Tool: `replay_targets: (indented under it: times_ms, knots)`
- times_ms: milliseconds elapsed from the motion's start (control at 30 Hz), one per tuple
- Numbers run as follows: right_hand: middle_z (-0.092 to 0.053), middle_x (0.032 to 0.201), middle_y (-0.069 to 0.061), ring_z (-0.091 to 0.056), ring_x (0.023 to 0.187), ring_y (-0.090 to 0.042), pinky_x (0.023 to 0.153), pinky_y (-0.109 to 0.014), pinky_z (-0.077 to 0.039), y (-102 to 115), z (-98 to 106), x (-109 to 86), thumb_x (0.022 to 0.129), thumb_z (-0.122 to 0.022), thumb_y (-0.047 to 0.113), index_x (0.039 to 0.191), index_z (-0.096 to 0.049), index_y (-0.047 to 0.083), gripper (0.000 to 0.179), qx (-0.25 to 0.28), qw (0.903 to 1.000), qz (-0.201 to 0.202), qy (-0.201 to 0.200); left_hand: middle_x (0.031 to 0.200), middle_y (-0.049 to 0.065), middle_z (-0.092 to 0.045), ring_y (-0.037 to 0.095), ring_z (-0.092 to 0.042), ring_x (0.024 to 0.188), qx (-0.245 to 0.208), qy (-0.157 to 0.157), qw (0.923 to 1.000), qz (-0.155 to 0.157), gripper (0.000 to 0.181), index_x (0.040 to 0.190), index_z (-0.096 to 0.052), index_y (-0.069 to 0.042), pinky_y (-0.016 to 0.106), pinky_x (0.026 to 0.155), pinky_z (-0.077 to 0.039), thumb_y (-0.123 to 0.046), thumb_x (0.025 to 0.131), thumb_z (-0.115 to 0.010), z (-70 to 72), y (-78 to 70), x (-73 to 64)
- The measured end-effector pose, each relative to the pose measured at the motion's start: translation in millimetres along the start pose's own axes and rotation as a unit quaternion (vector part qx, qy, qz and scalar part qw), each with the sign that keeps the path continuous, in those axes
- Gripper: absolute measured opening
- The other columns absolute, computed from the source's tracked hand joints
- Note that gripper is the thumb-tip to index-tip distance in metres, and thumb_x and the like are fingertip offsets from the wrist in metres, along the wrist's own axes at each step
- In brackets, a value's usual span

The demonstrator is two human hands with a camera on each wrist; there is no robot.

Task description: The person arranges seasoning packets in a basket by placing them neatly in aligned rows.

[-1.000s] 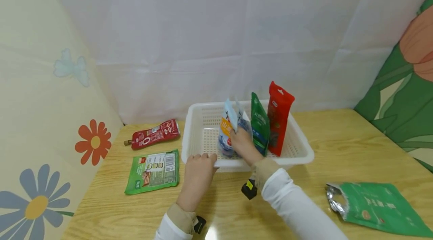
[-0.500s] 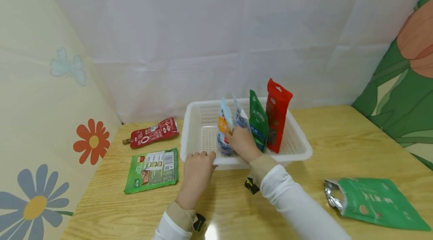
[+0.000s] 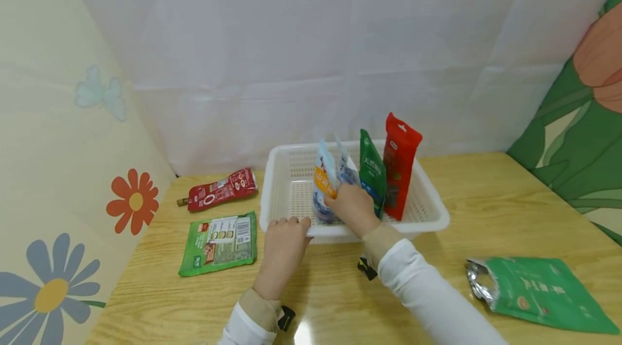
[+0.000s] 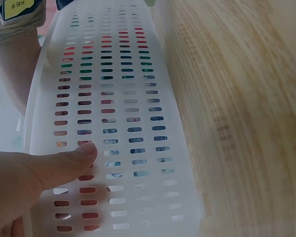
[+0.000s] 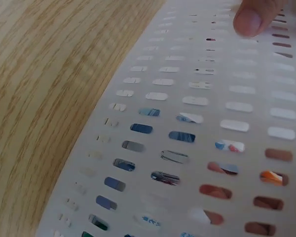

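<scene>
My left hand (image 3: 283, 248) grips the near rim of a white plastic basket (image 3: 269, 185), its thumb (image 4: 84, 153) lying flat on the slotted outer wall. Inside the basket my right hand (image 3: 352, 207) reaches down among upright snack pouches. Its thumb side touches a light-blue pouch with an orange band (image 3: 323, 177); the other fingers are hidden, and I cannot tell whether they hold anything. Just behind this hand stands another pale blue-and-white pouch (image 3: 346, 167). A dark green pouch (image 3: 372, 172) and a tall red pouch (image 3: 399, 167) stand upright to the right.
Left of the basket lie a dark red spouted pouch (image 3: 223, 191) and a flat green packet (image 3: 221, 242) with a printed label. A large green pouch with a silver end (image 3: 539, 291) lies at the right. A white cloth (image 3: 252, 64) hangs behind the wooden table (image 3: 476, 194).
My right hand has moved from the top of the light-blue pouch to a lower position between the pouches, and that pouch stands straighter. My left hand has stayed on the rim.
</scene>
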State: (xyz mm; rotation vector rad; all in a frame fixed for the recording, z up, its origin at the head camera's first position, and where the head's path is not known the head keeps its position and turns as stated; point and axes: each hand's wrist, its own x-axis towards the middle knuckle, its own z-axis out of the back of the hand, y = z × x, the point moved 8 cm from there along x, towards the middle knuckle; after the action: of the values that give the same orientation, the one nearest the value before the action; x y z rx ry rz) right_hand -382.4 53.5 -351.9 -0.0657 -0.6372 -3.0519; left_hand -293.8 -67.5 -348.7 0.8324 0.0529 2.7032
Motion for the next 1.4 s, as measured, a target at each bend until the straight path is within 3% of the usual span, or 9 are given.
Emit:
replay_targets:
  times_ms: [133, 367, 600, 1033, 1400]
  knots:
    - [-0.064, 0.072, -0.009, -0.056, 0.061, -0.022, 0.050, -0.035, -0.043, 0.6, -1.4, 0.5, 0.089, -0.058, 0.038, 0.071, -0.063, 0.004, 0.039, -0.016, 0.9998, 0.004, 0.004, 0.070, 0.001, -0.068, 0.017, -0.059, 0.058, 0.001, 0.000, 1.0000, -0.003, 0.023, 0.079, -0.066, -0.017, 0.026, 0.054, -0.040, -0.037, 0.072, -0.077, 0.5, -0.8, 0.1]
    - [-0.064, 0.074, -0.009, -0.057, 0.063, -0.020, 0.051, -0.033, -0.043, -0.2, -1.5, -0.5, 0.089, -0.059, 0.038, 0.080, -0.065, 0.001, 0.038, -0.014, 0.9999, -0.001, 0.006, 0.071, 0.002, -0.069, 0.017, -0.059, 0.059, 0.001, -0.003, 1.0000, -0.007, 0.024, 0.081, -0.066, -0.016, 0.027, 0.054, -0.040, -0.036, 0.071, -0.077, 2.5, -1.3, -0.7]
    - [-0.067, 0.077, -0.012, -0.061, 0.067, -0.026, 0.055, -0.040, -0.047, -2.2, 1.4, -0.9, 0.086, -0.061, 0.036, 0.082, -0.065, 0.000, 0.036, -0.007, 0.9999, 0.005, -0.009, 0.071, 0.002, -0.068, 0.018, -0.059, 0.060, -0.001, 0.005, 1.0000, -0.006, 0.025, 0.081, -0.066, -0.016, 0.027, 0.054, -0.039, -0.036, 0.071, -0.077, 2.6, -1.1, -1.2]
    - [-0.061, 0.066, -0.009, -0.055, 0.056, -0.022, 0.049, -0.035, -0.043, 0.7, -0.3, -4.9, 0.090, -0.059, 0.034, 0.066, -0.061, 0.004, 0.038, -0.008, 0.9998, 0.020, -0.006, 0.071, 0.002, -0.068, 0.019, -0.060, 0.060, -0.005, 0.002, 0.9999, -0.009, 0.024, 0.080, -0.065, -0.016, 0.028, 0.055, -0.041, -0.034, 0.070, -0.079, 0.8, -1.5, -0.8]
    - [-0.065, 0.069, -0.012, -0.058, 0.056, -0.023, 0.049, -0.036, -0.045, 2.5, -2.2, -6.3, 0.093, -0.056, 0.037, 0.074, -0.065, 0.002, 0.041, -0.020, 0.9996, 0.017, -0.004, 0.071, 0.002, -0.068, 0.019, -0.060, 0.061, -0.010, 0.007, 0.9999, -0.010, 0.024, 0.080, -0.065, -0.016, 0.029, 0.055, -0.041, -0.033, 0.071, -0.079, 1.0, -0.9, -0.9]
